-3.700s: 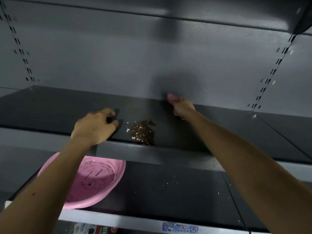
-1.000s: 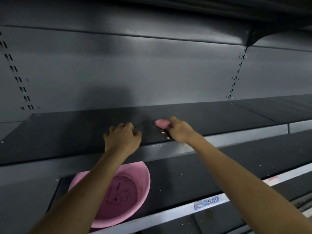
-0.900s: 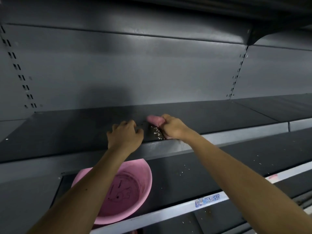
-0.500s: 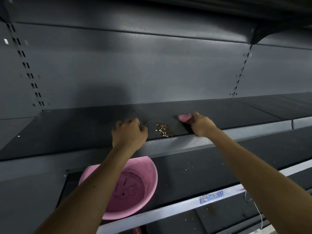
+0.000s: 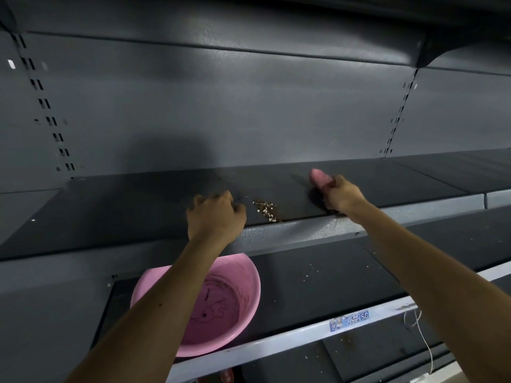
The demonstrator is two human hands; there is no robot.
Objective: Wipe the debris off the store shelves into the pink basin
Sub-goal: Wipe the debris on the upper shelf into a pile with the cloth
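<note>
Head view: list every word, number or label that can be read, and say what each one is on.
"S8" (the first character may be a 5): right end of the blue label on the lower shelf's front rail.
Smaller print on that label: too blurred to read.
Inside the pink basin: a drawn figure, no readable words.
On the pink wiping tool in the right hand: no text visible.

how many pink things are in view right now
2: the pink basin on the lower shelf, and a pink wiping tool gripped by the right hand on the upper shelf. More could be hidden behind the arms.
</note>
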